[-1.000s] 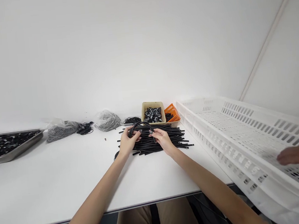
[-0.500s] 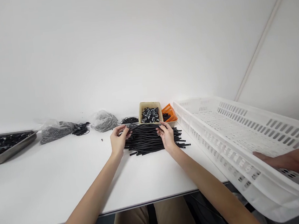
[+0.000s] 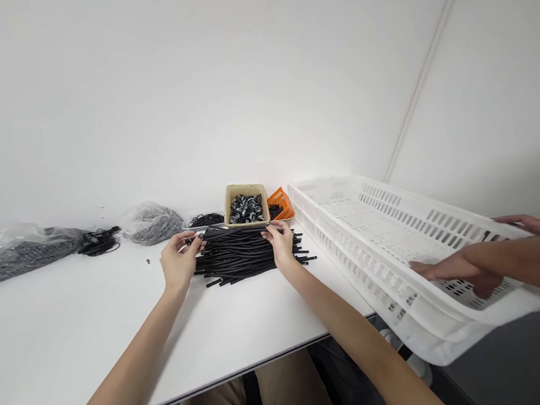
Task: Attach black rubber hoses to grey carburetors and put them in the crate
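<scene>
Here — beige bin [image 3: 245,192]: black rings [image 3: 245,207] | orange basket [image 3: 280,199]: dark parts

Both arms stretched forward; left hand [image 3: 178,262] and right hand [image 3: 279,243] apart, fingers curled, pinching

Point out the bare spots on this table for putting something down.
Bare: the near table in front of the left hand, up to the bags. Crowded: the tube pile, bins and white tray.
</scene>
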Tool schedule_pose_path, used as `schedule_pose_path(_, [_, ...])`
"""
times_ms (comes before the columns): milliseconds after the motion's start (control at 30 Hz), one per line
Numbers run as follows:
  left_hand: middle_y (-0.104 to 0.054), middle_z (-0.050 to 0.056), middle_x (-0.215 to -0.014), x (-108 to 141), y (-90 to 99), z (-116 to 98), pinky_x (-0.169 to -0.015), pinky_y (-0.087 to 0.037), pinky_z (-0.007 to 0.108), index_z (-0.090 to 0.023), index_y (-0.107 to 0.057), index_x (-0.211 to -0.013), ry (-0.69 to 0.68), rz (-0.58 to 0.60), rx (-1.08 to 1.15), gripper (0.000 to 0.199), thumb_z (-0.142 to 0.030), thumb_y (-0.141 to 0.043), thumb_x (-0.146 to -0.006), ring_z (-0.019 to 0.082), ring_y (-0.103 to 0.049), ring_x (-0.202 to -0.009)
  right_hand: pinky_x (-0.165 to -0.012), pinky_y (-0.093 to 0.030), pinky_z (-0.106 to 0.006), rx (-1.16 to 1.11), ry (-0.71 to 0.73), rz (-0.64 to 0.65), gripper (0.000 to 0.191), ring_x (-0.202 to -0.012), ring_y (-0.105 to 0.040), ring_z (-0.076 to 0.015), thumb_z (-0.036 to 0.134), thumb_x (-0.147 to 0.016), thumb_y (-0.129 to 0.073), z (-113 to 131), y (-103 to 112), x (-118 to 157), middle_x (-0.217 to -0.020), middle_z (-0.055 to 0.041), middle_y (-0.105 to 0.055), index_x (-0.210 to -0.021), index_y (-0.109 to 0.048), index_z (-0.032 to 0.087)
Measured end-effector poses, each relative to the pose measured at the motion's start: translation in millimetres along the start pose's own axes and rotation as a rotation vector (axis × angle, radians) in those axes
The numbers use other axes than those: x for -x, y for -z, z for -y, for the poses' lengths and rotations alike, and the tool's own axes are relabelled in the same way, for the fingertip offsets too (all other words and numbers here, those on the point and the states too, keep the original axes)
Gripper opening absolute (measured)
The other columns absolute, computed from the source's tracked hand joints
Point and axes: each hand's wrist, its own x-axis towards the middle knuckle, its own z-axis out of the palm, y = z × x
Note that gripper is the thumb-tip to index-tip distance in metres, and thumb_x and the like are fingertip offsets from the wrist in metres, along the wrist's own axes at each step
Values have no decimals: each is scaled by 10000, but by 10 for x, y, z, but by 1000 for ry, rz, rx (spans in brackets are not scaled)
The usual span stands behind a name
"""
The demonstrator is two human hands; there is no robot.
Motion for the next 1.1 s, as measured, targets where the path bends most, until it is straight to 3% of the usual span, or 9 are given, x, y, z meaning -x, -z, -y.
schedule_pose_path(133, [-676, 20, -748, -11, 29, -20, -721, -595, 351, -180, -654, -955, 19, 19, -62, 343, -402, -706, -698, 185, -708, -678, -608, -531, -257, 21, 34, -19, 269, -573, -636, -116, 206, -626, -697, 1, 44, -64, -664, 49, -606, -857, -560, 185])
schedule_pose_path(300, [-684, 28, -740, -27, 32, -18, -649, -594, 325, -179, -664, -929, 27, 21, -63, 327, -426, -682, -715, 181, -695, -629, -599, -516, -245, 48, 46, -14, 299, -576, -615, -106, 216, -636, -660, -14, 73, -92, -688, 45, -615, -917, -560, 191])
schedule_pose_path(433, [-682, 40, -795, -20, 33, -9, -668, -587, 331, -178, -661, -963, 10, 16, -56, 337, -423, -661, -732, 186, -701, -651, -610, -514, -246, 161, 89, -40, 295, -597, -598, -99, 233, -650, -574, -28, 102, -105, -789, 17, -637, -941, -551, 197])
schedule_pose_path(633, [-690, 71, -969, 0, 59, -31, -743, -548, 318, -174, -629, -1056, -52, -1, -165, 354, -279, -641, -718, 181, -696, -749, -541, -448, -229, 302, 124, -108, 359, -603, -532, -100, 205, -625, -500, -45, 193, -153, -984, -32, -647, -977, -569, 198])
schedule_pose_path(800, [-680, 63, -955, -8, 50, 50, -779, -536, 330, -190, -618, -1060, -179, 111, -273, 319, -306, -604, -764, 196, -678, -834, -674, -461, -286, 540, 250, -142, 391, -646, -535, -134, 181, -658, -486, -10, 222, -145, -1029, -71, -650, -1030, -606, 178])
schedule_pose_path(967, [-681, 68, -1046, 62, 30, 69, -861, -506, 364, -230, -630, -1059, -415, 352, -608, 281, -323, -600, -794, 229, -649, -960, -762, -459, -330, 746, 318, 0, 268, -657, -545, -162, 165, -699, -474, 26, 161, -60, -907, -46, -686, -897, -653, 185])
schedule_pose_path(1100, [-701, 64, -1067, 110, 23, 70, -855, -481, 373, -253, -666, -1022, -453, 471, -885, 233, -294, -609, -800, 265, -641, -996, -847, -445, -363, 936, 422, 276, 223, -773, -554, -202, 135, -696, -535, -23, 120, 42, -904, -32, -694, -835, -691, 214])
